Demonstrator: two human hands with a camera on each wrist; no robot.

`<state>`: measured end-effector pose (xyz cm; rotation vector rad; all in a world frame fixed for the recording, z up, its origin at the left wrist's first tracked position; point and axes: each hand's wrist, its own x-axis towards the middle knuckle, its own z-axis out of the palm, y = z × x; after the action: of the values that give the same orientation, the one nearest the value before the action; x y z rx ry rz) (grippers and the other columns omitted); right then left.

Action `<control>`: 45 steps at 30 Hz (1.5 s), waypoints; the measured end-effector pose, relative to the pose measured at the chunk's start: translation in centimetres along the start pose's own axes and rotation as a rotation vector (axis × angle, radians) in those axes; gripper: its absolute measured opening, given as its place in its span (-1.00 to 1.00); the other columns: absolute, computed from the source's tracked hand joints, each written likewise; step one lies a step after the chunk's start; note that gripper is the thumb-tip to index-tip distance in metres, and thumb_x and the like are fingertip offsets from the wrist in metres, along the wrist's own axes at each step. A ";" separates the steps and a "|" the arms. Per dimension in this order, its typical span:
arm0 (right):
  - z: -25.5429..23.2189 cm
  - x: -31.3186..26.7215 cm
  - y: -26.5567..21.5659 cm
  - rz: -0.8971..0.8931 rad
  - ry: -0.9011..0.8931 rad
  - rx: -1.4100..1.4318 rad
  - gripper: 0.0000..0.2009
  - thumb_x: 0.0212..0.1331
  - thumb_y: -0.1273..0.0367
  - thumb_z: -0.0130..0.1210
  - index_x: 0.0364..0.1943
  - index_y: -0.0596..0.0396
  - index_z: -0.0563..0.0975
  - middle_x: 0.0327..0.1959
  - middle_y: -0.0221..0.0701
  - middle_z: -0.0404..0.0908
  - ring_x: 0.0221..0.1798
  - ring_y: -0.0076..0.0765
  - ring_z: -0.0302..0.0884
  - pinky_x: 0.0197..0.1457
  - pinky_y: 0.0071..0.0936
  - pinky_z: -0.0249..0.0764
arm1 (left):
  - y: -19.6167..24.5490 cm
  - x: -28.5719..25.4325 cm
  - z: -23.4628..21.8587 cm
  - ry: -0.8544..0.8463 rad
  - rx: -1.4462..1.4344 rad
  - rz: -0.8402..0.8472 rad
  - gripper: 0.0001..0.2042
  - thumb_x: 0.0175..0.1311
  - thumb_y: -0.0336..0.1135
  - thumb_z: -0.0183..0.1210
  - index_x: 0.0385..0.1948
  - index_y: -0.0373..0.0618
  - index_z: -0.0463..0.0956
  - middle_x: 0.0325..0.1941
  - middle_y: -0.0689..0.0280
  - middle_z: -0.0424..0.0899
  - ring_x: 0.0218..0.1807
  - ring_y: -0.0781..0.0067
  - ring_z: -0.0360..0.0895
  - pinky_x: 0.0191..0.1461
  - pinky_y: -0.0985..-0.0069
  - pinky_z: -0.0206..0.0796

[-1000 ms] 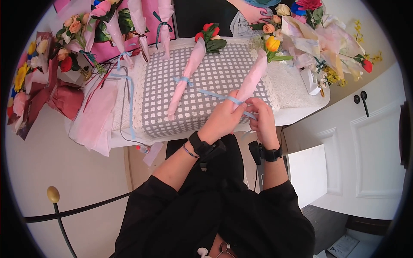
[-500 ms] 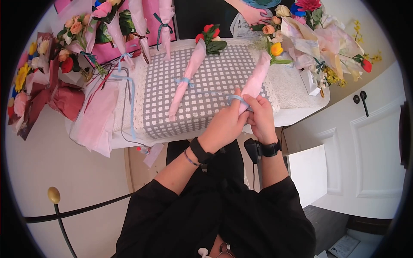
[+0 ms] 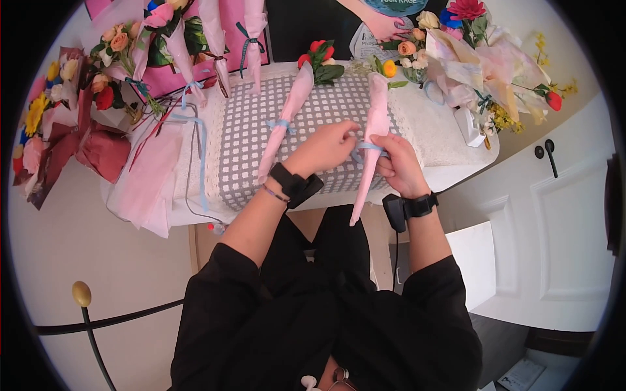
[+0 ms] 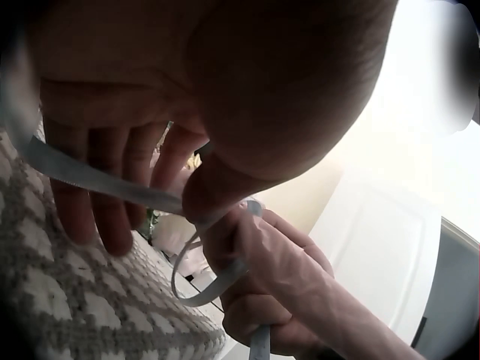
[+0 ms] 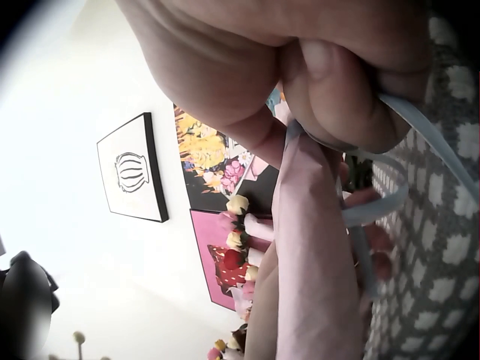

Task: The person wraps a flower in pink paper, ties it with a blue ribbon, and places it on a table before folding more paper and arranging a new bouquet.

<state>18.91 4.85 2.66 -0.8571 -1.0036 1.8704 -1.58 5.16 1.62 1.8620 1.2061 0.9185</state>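
A slim bouquet [image 3: 377,117] in pink paper, a yellow tulip [image 3: 389,68] at its top, stands slanted over the front of the table. My right hand [image 3: 399,163] grips it around its middle, the thumb lying over the paper. A pale blue ribbon [image 3: 369,146] circles the wrap there; a loop and loose tails show in the right wrist view. Just left of the wrap, my left hand [image 3: 324,148] pinches the ribbon [image 4: 97,180] by the thumb, its other fingers loosely bent. The bouquet's narrow paper end [image 3: 356,218] hangs past the table edge.
A finished-looking pink bouquet with red flowers [image 3: 317,55] lies left on the checked cloth [image 3: 244,124]. Pink paper sheets [image 3: 153,166] and a long blue ribbon [image 3: 201,156] lie at the left. More bouquets [image 3: 469,52] crowd the back right; a white box [image 3: 467,128] stands nearby.
The wrapped bouquet has swung more upright, its lower end now showing below the hands. My left hand has drawn away from the wrap to the left and up; my right hand holds it.
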 end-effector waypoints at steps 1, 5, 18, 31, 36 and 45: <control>-0.2 0.3 -0.3 0.016 -0.001 -0.026 -0.89 0.34 0.38 0.07 -0.24 0.14 0.52 -0.49 -0.47 0.58 -0.76 -0.80 0.04 -0.75 -0.70 -0.08 | -0.4 0.6 -0.2 -0.005 0.001 0.006 -0.72 0.28 -0.37 0.11 -0.01 -0.24 0.54 -0.37 0.20 0.68 -0.33 0.32 0.63 -0.18 0.41 0.44; -1.1 2.1 -1.0 0.158 0.031 -0.257 -0.84 0.29 0.32 0.13 -0.23 0.14 0.53 -0.49 -0.47 0.60 -0.75 -0.78 0.05 -0.75 -0.67 -0.08 | -1.7 1.4 -1.6 0.014 0.138 -0.009 -0.78 0.31 -0.29 0.10 -0.25 -0.27 0.61 -0.41 0.12 0.67 -0.32 0.21 0.62 -0.21 0.32 0.42; -3.2 4.9 -0.4 -0.185 0.228 -1.429 -0.51 0.16 0.11 0.19 -0.14 0.38 0.54 -0.29 0.04 0.66 -0.22 0.09 0.67 -0.14 -0.22 0.54 | -1.3 -2.8 -5.6 0.013 -0.003 -0.224 -0.87 0.29 -0.37 0.15 -0.19 -0.13 0.53 -0.57 0.50 0.48 -0.52 0.73 0.31 -0.46 0.62 0.11; -0.9 3.1 -1.9 -0.326 0.187 -1.712 -0.63 0.17 0.28 0.14 -0.16 0.31 0.31 -0.46 0.14 0.61 -0.35 0.33 0.61 -0.22 0.07 0.54 | -2.0 -3.9 -6.5 0.056 0.083 -0.215 -0.88 0.26 -0.39 0.14 -0.22 -0.12 0.49 -0.52 0.37 0.49 -0.52 0.59 0.39 -0.45 0.53 0.20; -1.8 3.3 -1.1 -0.462 0.075 -1.766 -0.75 0.18 0.35 0.10 -0.18 0.21 0.37 -0.51 0.06 0.61 -0.41 0.31 0.59 -0.27 0.08 0.53 | 0.1 -3.3 -6.9 0.053 -0.287 -0.334 -0.87 0.31 -0.37 0.13 -0.16 -0.10 0.47 -0.51 0.42 0.51 -0.49 0.63 0.42 -0.41 0.61 0.25; -6.3 7.1 1.6 -0.942 -0.029 -1.597 -0.92 0.18 0.43 0.06 -0.30 0.13 0.46 -0.46 -0.10 0.64 -0.33 0.13 0.64 -0.22 -0.07 0.53 | 10.6 2.5 -3.0 -0.336 -0.427 0.220 -0.75 0.42 -0.33 0.12 0.03 -0.23 0.47 -0.24 0.29 0.70 -0.11 0.56 0.63 -0.01 0.56 0.44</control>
<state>20.60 12.62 -2.80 -0.8392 -2.3649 0.0204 1.07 4.90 12.62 1.7274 0.5595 0.8553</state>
